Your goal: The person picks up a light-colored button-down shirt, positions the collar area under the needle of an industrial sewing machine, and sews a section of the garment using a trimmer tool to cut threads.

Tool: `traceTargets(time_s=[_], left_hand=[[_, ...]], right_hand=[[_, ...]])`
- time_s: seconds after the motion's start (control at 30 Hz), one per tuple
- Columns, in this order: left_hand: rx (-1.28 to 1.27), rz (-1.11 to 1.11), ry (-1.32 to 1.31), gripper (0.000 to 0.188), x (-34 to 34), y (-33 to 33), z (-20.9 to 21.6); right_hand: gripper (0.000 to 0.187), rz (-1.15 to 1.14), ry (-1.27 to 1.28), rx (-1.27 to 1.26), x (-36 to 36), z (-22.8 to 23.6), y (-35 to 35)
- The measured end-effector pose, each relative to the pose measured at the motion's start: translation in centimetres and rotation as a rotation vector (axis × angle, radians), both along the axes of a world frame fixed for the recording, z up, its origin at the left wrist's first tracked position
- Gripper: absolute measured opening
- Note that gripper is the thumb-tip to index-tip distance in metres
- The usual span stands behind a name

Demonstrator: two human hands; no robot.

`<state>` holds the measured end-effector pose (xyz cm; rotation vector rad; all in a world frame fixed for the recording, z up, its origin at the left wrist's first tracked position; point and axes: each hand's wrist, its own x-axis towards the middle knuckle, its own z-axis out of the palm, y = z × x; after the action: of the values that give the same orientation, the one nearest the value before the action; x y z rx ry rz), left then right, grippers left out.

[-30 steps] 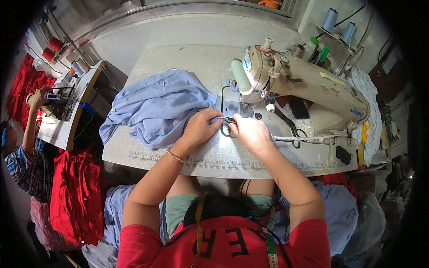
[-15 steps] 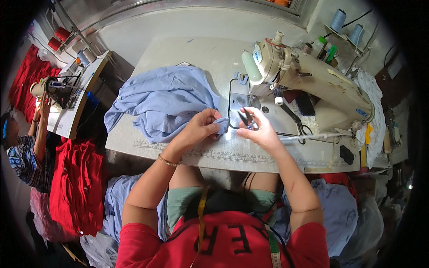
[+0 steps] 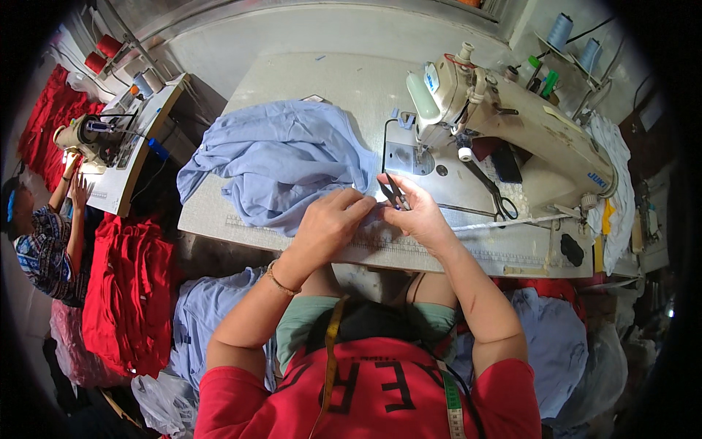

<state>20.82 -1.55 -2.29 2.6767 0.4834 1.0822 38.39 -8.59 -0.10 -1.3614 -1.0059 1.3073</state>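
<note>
From the head camera, looking down over the sewing table (image 3: 292,80), the left hand (image 3: 327,225) was pinching the near edge of the blue cloth (image 3: 281,164), fingers closed on a fold of it just in front of the sewing machine (image 3: 512,128). The right hand (image 3: 417,212) was right beside it, almost touching, closed around a small pair of snips (image 3: 393,192) whose dark blades pointed up toward the needle plate. Most of the cloth lay bunched on the table to the left, with only that edge drawn between the two hands.

The trouble I would have expected came from how tight it all was. The blades sat very near the left fingertips, so a slip could nick a finger, or bite into the cloth itself instead of a loose thread. The heap of cloth might also drag the held edge sideways at the wrong moment. A pair of scissors (image 3: 493,194) lay loose under the machine arm, near enough to be knocked. Off to the left, another person (image 3: 44,234) worked at a second machine (image 3: 88,135), well apart.
</note>
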Motion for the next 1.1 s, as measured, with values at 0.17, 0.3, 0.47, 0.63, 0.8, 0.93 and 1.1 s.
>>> traceTargets(time_s=[0.17, 0.3, 0.47, 0.63, 0.8, 0.93, 1.1], left_hand=[[0.077, 0.008, 0.168, 0.021, -0.2, -0.4, 0.1], [0.007, 0.059, 0.179, 0.024, -0.1, -0.9, -1.1], [-0.115, 0.077, 0.117, 0.020, 0.2, -1.7, -1.9], [-0.312, 0.048, -0.119, 0.013, 1.5, -2.6, -2.8], [-0.793, 0.035, -0.179, 0.018, 1.7, -2.8, -2.3], [-0.940, -0.003, -0.216, 0.022, 1.7, -2.8, -1.5], [-0.980, -0.014, -0.211, 0.022, 1.8, -2.6, -1.6]], right_hand=[[0.049, 0.005, -0.083, 0.020, -0.4, -0.3, -0.2], [0.048, -0.002, -0.084, -0.029, -0.2, -0.4, -0.2], [0.045, -0.009, -0.001, -0.087, 0.2, -0.6, -0.3], [0.044, -0.016, -0.018, -0.040, 0.4, -1.4, -0.4], [0.037, -0.152, -0.542, 0.463, 0.2, -3.0, -0.9], [0.029, -0.086, -0.922, 0.420, 0.7, -2.1, -3.1], [0.023, -0.048, -1.290, 0.563, 0.6, -2.8, -3.4]])
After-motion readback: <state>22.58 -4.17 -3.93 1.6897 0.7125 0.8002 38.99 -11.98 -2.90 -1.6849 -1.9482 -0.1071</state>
